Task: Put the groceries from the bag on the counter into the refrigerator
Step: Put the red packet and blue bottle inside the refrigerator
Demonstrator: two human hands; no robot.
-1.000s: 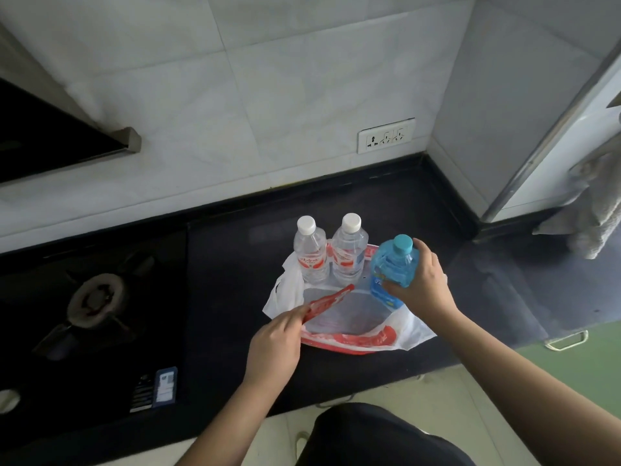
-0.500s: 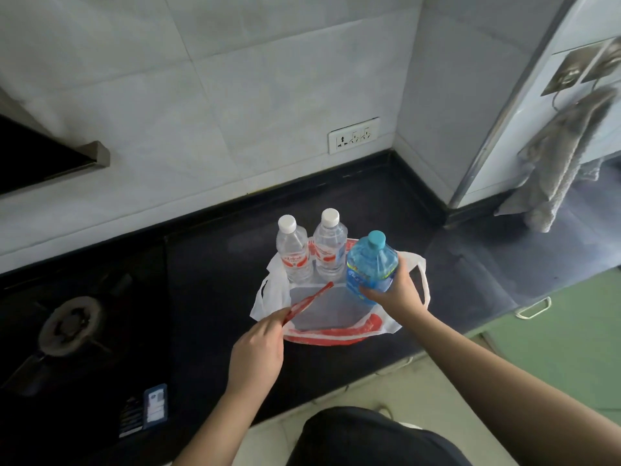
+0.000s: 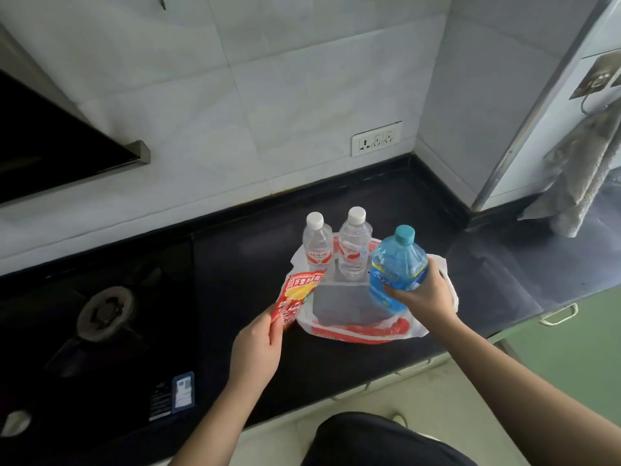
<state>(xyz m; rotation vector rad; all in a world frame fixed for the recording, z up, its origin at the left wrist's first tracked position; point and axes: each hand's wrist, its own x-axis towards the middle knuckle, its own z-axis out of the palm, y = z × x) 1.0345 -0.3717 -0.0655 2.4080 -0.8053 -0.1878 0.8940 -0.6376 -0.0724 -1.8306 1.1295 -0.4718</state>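
A white and red plastic bag (image 3: 356,331) lies flattened on the black counter (image 3: 255,264). Two clear water bottles (image 3: 317,245) (image 3: 353,247) with white caps stand upright at the bag's far edge. My right hand (image 3: 425,292) grips a blue bottle (image 3: 396,267) with a teal cap, held above the bag's right side. My left hand (image 3: 257,351) pinches the lower end of a red snack packet (image 3: 297,295), lifted just left of the bag.
A gas stove (image 3: 104,314) fills the counter's left part, with a range hood (image 3: 67,146) above it. A wall socket (image 3: 376,139) sits behind the bottles. A grey towel (image 3: 578,176) hangs on a white panel at the right. Green cabinet fronts (image 3: 571,348) lie below.
My left hand has pulled the red snack packet out of the bag and turned its face up. The blue bottle in my right hand has risen a little.
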